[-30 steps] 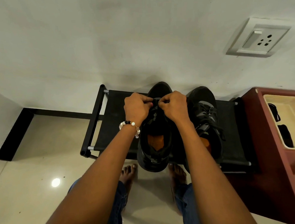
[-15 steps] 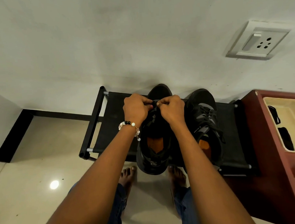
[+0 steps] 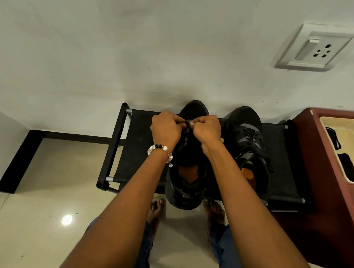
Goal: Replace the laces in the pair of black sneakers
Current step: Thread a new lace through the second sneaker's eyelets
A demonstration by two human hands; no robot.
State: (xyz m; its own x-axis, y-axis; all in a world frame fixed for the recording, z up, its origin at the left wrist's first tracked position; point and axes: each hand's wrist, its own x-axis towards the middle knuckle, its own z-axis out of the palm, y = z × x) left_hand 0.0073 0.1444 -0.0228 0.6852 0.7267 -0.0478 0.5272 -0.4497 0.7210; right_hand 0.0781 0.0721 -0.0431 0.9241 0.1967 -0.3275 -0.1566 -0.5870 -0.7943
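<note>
Two black sneakers with orange insoles stand on a black shoe rack (image 3: 136,156), toes toward the wall. Over the front eyelets of the left sneaker (image 3: 187,186), my left hand (image 3: 165,130) and my right hand (image 3: 206,128) meet with fingers curled, each pinching the black lace (image 3: 187,123) between them. The lace shows only as a short dark piece between my fingertips; the rest lies hidden under my hands. The right sneaker (image 3: 247,139) stands beside it with its black lace threaded and loose ends hanging down its side.
A dark red cabinet (image 3: 319,168) stands right of the rack with a cream tray (image 3: 352,136) holding dark items. A white wall socket (image 3: 312,49) is up on the wall. My bare feet (image 3: 157,211) stand on the tiled floor below the rack.
My hands have stayed on the front of the left sneaker, with only small finger movement at the lace. The view has shifted slightly.
</note>
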